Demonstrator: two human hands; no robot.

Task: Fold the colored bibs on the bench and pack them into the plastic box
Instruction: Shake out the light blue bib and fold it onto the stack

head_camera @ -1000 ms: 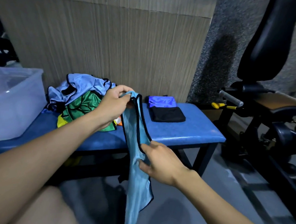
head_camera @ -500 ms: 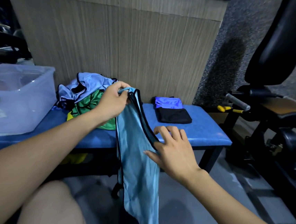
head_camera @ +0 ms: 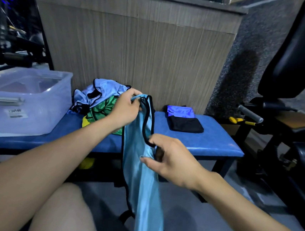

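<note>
Light blue bib (head_camera: pixel 141 179), black-trimmed, hangs lengthwise in front of the blue bench (head_camera: pixel 210 141), its top strap pinched by the left hand (head_camera: pixel 125 111), a trim loop gripped lower down by the right hand (head_camera: pixel 171 160). Unfolded pile of bibs (head_camera: pixel 101 101), pale blue, green, yellow, on bench middle. Two folded bibs (head_camera: pixel 183 118), blue and black, on the right. Clear plastic box (head_camera: pixel 24 101) at bench left; contents possibly some folded cloth, unclear.
</note>
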